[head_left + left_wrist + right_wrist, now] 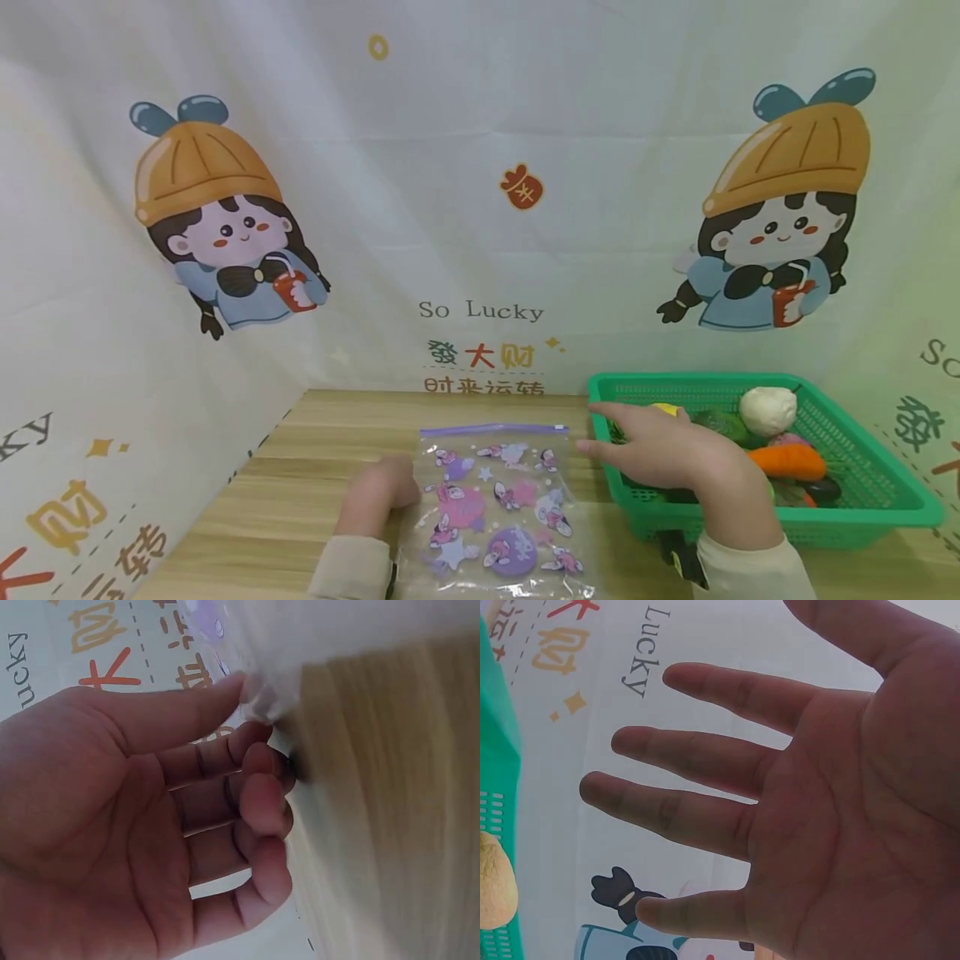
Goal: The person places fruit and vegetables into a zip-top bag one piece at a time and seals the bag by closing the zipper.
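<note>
A clear zip bag [498, 508] with a purple slider strip and pink and purple cartoon prints lies on the wooden table. My left hand [382, 490] is at its left edge. In the left wrist view, the thumb and forefinger of the left hand [172, 802] pinch the blurred bag edge [259, 697], with the other fingers curled loosely. Above the left part of a green basket [630, 521], my right hand [667, 446] is held out, holding nothing. The right wrist view shows that hand [802, 795] with its fingers straight and spread.
Inside the basket are a carrot [787, 460], a white round vegetable [768, 411], a dark green item [722, 427] and other produce partly hidden by the right hand. A printed cloth [480, 250] hangs behind the wooden table [300, 475].
</note>
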Available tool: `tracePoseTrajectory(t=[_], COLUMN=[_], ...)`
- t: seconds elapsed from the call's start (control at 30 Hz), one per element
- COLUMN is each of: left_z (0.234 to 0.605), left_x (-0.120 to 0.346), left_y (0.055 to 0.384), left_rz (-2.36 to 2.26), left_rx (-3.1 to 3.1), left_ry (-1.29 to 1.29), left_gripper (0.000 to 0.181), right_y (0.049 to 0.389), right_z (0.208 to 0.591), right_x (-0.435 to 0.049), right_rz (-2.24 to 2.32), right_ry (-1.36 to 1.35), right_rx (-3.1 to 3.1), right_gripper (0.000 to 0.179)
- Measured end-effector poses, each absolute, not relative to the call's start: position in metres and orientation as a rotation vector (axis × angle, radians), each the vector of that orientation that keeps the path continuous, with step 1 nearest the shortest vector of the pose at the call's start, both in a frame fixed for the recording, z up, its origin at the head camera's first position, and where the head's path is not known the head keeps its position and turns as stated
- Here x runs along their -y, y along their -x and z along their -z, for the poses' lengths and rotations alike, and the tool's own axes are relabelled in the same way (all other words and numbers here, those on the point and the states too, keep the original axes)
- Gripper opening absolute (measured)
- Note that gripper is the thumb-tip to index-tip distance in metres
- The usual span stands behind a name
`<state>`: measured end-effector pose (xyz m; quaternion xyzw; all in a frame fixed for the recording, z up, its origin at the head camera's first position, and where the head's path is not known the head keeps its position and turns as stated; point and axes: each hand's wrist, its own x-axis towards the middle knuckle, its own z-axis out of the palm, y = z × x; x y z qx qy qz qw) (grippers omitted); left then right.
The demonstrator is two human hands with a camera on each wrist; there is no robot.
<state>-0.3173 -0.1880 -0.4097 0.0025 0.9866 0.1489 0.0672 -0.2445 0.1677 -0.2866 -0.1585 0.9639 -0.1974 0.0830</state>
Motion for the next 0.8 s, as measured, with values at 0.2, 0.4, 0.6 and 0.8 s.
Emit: tracePoseTrajectory(t=[0.2, 0.4, 0.6, 0.8], left_z=[0.41, 0.392, 0.364, 0.33], left_x=[0.195, 0.193, 0.175, 0.165], left_y=[0.323, 0.328, 0.324, 0.3], left_rz=[-0.693, -1.067, -1.067, -1.132], left_rx=[-2.955, -3.008, -3.252, -3.522], left_ry=[-0.088, -0.239, -0.579, -0.83], left_gripper=[0.009, 0.018, 0.022, 0.029], right_y=[0.244, 0.247, 0.25, 0.252], right_z=[0.288, 0.289, 0.293, 0.288], right_x=[-0.167, -0.168, -0.169, -0.169], right_rz=[0.615, 0.623, 0.645, 0.692], right_ry=[0.521, 0.52, 0.557, 0.659], right_rx=[-2.844, -2.83, -2.813, -2.912], right_gripper=[0.079, 0.078, 0.074, 0.07])
